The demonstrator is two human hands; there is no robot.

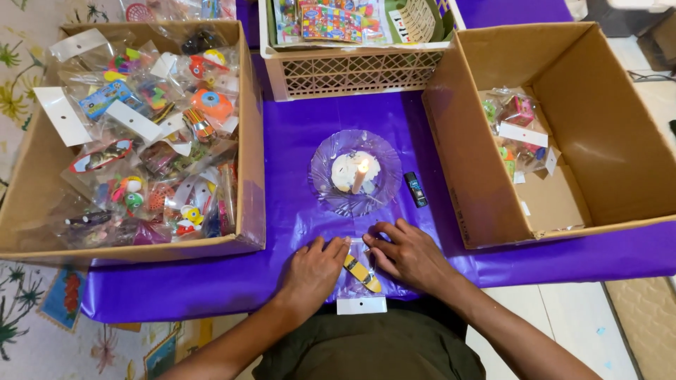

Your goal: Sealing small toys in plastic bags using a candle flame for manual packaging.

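Both hands lie flat on a clear packet (361, 271) at the near edge of the purple surface (296, 141). The left hand (313, 271) presses its left side, fingers together. The right hand (408, 255) presses its right side, fingers spread. Behind the packet, a lit candle (360, 176) stands on a glass plate (331, 197).

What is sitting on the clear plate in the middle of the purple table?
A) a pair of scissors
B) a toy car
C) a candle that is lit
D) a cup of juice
C: a short white candle with a small flame stands on the clear plate, just beyond the two hands, left and right, which rest on a small clear bag near the table's edge.
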